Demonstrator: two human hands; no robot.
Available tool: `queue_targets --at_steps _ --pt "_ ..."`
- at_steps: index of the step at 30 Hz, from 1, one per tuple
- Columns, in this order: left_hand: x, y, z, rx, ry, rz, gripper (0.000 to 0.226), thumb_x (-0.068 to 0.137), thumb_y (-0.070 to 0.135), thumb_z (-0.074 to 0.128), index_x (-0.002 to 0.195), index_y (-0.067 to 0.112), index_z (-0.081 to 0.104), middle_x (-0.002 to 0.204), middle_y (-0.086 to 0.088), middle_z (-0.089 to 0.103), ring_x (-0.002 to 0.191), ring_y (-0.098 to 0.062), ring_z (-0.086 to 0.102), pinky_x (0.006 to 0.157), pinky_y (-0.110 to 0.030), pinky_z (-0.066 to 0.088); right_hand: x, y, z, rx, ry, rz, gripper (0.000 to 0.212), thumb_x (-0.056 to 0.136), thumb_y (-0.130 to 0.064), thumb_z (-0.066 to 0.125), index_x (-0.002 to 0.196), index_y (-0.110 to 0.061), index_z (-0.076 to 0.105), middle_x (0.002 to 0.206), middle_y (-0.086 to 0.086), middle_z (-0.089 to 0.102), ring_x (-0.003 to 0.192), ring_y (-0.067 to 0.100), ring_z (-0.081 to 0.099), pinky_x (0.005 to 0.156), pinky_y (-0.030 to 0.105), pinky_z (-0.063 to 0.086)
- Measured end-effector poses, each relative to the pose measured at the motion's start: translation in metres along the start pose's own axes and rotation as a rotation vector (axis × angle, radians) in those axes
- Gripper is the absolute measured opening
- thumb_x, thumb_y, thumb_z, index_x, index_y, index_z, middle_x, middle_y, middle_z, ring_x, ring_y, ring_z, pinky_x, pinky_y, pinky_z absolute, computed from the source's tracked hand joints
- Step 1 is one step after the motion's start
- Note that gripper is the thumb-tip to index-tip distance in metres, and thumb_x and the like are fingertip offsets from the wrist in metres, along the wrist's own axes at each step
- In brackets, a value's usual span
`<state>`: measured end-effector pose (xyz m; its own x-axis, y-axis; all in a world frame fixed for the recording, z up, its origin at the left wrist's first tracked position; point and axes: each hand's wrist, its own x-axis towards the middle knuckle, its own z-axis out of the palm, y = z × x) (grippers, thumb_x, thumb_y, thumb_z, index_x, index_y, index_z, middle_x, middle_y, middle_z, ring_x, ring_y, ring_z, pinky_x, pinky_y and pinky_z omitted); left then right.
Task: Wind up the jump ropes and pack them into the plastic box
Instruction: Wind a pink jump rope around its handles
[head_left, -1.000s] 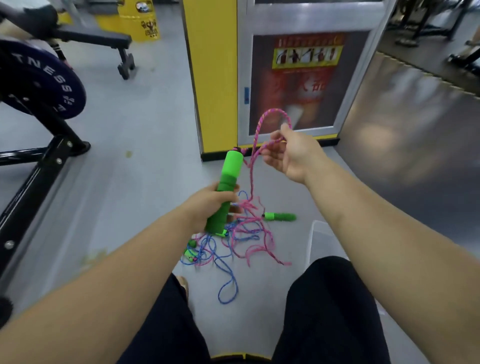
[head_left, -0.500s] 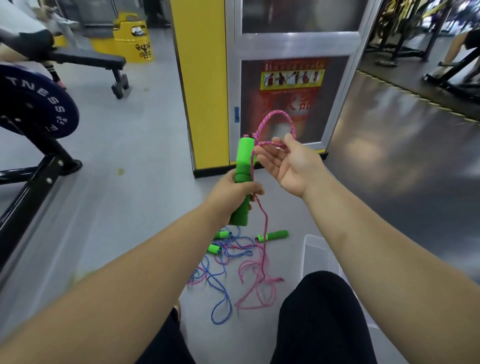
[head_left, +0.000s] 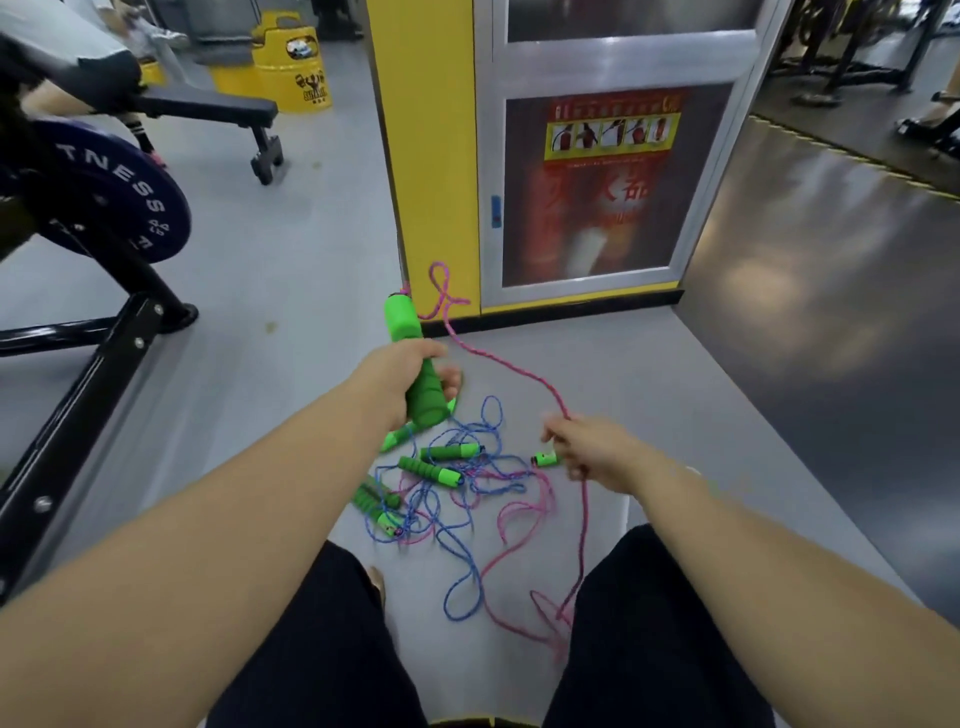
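- The left grip (head_left: 402, 382) was clenched round a green handle (head_left: 402, 325), which was held upright above the floor (head_left: 675, 389), just beyond the pile.
- The pink rope (head_left: 511, 371) was seen leaving the top of that handle in a small loose loop. From there it ran down and right to the right grip (head_left: 592, 449), where it was pinched in the fingers, and below that grip it hung to the floor.
- No turns were seen on the handle or round either grip, so the winding of this rope was judged to be barely begun.
- The slack of the pink rope lay on the floor between the knees, tangled with a blue rope (head_left: 470, 574).
- More green handles (head_left: 431, 470) lay in that tangle, between the two grips and nearer than the held one, with one end just beside the right grip. The number of ropes could not be told.
- The box could not be made out clearly, and nothing was seen packed.
- Nearly all of the task was judged to be left: the pink rope to be freed and wound, the blue rope after it, and each bundle to be put in the box.
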<state>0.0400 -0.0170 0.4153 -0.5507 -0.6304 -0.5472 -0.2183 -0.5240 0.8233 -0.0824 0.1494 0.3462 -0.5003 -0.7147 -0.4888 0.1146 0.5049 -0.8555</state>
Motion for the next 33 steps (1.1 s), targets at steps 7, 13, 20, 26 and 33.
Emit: queue_targets --at_steps 7,13,20,26,33 --pt "0.009 -0.044 -0.041 0.383 0.157 -0.023 0.027 0.084 0.029 0.069 0.083 0.009 0.052 0.067 -0.007 0.052 0.047 -0.019 0.047 0.051 -0.026 0.041 -0.005 -0.057 -0.024 0.217 0.065 -0.039 0.018 0.100 -0.016 0.035 0.094 -0.011 0.051 0.058 0.000 0.029 0.042 0.008 0.023 0.038 0.015 0.021" --pt "-0.005 -0.054 0.013 0.589 -0.031 0.170 0.020 0.082 0.012 0.066 0.099 0.011 0.055 0.077 -0.008 0.059 0.054 -0.018 0.055 0.052 -0.025 0.045 -0.008 -0.086 0.002 -0.270 0.005 -0.118 0.026 0.100 -0.027 0.032 0.099 -0.020 0.057 0.059 0.001 0.034 0.046 0.012 0.023 0.041 0.019 0.023" --pt "-0.009 -0.066 0.020 0.280 -0.282 0.079 0.024 0.075 0.000 0.063 0.091 0.015 0.054 0.091 -0.010 0.059 0.080 -0.024 0.053 0.080 -0.039 0.043 -0.014 -0.114 0.003 0.443 -0.094 -0.070 0.026 0.101 -0.019 0.031 0.081 -0.013 0.047 0.050 -0.003 0.033 0.035 0.005 0.021 0.033 0.015 0.015" --pt "-0.026 -0.065 0.044 0.009 -0.577 0.086 0.009 0.091 -0.001 0.048 0.088 0.007 0.051 0.068 -0.006 0.063 0.062 -0.017 0.063 0.061 -0.028 0.054 -0.005 -0.133 0.000 0.959 0.015 -0.133 0.031 0.102 -0.014 0.024 0.078 -0.009 0.043 0.055 0.000 0.032 0.038 0.008 0.028 0.032 0.013 0.025" --pt "-0.015 -0.041 0.049 -0.350 -0.369 0.012 0.026 0.090 0.003 0.045 0.065 0.009 0.044 0.043 0.001 0.042 0.034 -0.009 0.040 0.044 -0.018 0.047 0.015 -0.012 0.010 0.466 0.031 -0.060 0.030 0.099 -0.026 0.030 0.092 -0.020 0.059 0.101 0.004 0.062 0.092 0.015 0.055 0.093 0.032 0.036"
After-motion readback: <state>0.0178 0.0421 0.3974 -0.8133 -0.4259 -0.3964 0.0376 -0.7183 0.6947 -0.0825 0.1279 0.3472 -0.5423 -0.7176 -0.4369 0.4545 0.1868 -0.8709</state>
